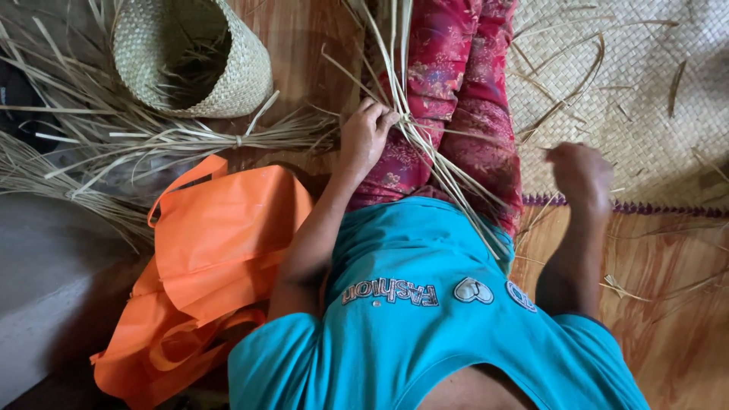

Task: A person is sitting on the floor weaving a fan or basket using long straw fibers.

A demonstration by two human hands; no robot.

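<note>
While the left hand (364,135) closes around a bunch of pale dried strips (433,163) that runs across the person's red patterned lap, the right hand (581,176) is curled into a loose fist just above the woven mat (645,114); it is blurred, and whether it pinches a strip cannot be told. The strips in the left hand fan upward past the knees and trail down toward the teal shirt, loose and unplaited, so the weaving of this bunch looks barely begun, at the stage of sorting or gathering. 1 finished piece, a round woven basket (194,57), lies tipped on its side at the upper left with some strips inside it. Below it a tied bundle (235,140) rests on the floor, near a larger heap of loose strips (53,152), which suggests much raw material is left. A few stray strips lie on the mat. An orange bag (220,250) sits beside the left arm.
</note>
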